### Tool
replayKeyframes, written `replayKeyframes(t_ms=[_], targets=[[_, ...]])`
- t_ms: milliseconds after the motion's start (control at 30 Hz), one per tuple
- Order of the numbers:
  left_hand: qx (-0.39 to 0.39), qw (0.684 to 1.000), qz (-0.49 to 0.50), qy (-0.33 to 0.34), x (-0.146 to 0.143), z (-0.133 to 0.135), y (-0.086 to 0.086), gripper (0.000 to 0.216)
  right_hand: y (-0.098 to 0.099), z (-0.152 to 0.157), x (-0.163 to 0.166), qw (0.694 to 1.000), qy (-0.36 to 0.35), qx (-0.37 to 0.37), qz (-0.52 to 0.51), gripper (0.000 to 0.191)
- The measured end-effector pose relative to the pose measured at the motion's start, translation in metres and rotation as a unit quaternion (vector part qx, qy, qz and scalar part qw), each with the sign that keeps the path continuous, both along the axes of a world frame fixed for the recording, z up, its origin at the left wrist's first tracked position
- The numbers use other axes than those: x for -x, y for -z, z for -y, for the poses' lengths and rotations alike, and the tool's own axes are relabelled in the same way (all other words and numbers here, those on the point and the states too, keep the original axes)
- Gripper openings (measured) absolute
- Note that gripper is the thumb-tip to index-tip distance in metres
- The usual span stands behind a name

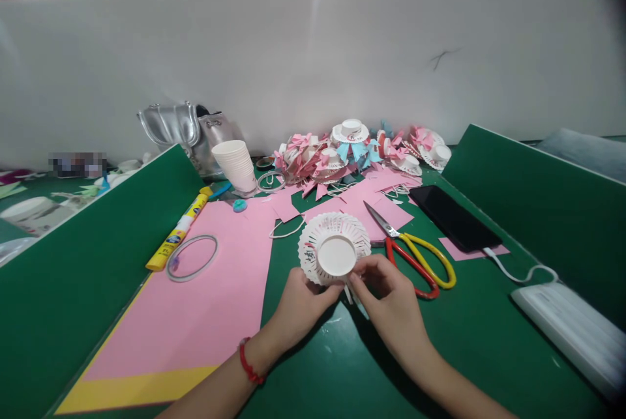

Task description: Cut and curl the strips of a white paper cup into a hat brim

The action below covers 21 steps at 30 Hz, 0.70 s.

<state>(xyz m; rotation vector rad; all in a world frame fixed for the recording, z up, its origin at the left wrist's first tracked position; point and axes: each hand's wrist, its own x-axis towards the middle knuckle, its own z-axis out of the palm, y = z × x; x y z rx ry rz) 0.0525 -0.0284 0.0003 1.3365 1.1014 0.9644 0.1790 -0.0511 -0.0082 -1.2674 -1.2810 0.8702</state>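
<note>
Both hands hold a white paper cup (337, 256) whose sides are cut into strips and fanned out like a hat brim. Its round base faces up. My left hand (306, 302) grips the rim from the left, thumb in front and fingers partly hidden beneath. On the right edge, my right hand (388, 292) pinches the cup between thumb and fingers. A thin white strip hangs below, near the right fingertips. Just right of the cup, scissors (411, 249) with red and yellow handles lie with their blades pointing away.
Pink paper sheets (210, 315), a tape roll (192, 258) and a yellow glue tube (178, 230) lie left. Behind stand stacked paper cups (235, 165) and a pile of finished-looking cup hats (332, 155). A phone (454, 218) and power bank (572, 334) lie right, between green dividers (548, 191).
</note>
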Motion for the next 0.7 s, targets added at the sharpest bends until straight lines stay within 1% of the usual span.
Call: replayKeyframes(t_ms=[100, 200, 300, 367, 467, 567, 633, 700], targets=[[-0.001, 1.0, 0.005, -0.003, 0.001, -0.001, -0.001, 0.025, 0.0, 0.0, 0.0, 1.0, 0.0, -0.014, -0.004, 0.004], [0.019, 0.999, 0.024, -0.019, 0.002, -0.002, -0.001, 0.028, 0.0, -0.001, 0.0, 1.0, 0.0, -0.011, -0.015, 0.01], [0.032, 0.997, 0.058, -0.032, 0.003, -0.003, 0.0, 0.031, 0.002, -0.002, 0.001, 0.998, -0.047, 0.021, -0.034, 0.021], [0.035, 0.996, 0.068, -0.039, 0.003, -0.003, 0.0, 0.031, 0.003, -0.002, 0.001, 0.996, -0.073, 0.032, -0.033, 0.024], [0.034, 0.997, 0.058, -0.043, 0.003, -0.003, -0.001, 0.029, 0.002, -0.002, -0.001, 0.998, -0.056, 0.026, -0.021, 0.02], [0.028, 0.997, 0.033, -0.058, 0.002, -0.002, -0.002, 0.03, -0.001, -0.002, -0.003, 0.999, -0.031, 0.003, -0.005, 0.011], [0.023, 0.997, 0.012, -0.069, 0.002, -0.001, -0.003, 0.03, -0.005, -0.001, -0.005, 1.0, -0.028, -0.014, 0.0, 0.006], [0.02, 0.997, -0.004, -0.074, 0.002, -0.002, -0.003, 0.027, -0.008, 0.0, -0.005, 0.999, -0.029, -0.027, -0.009, 0.005]])
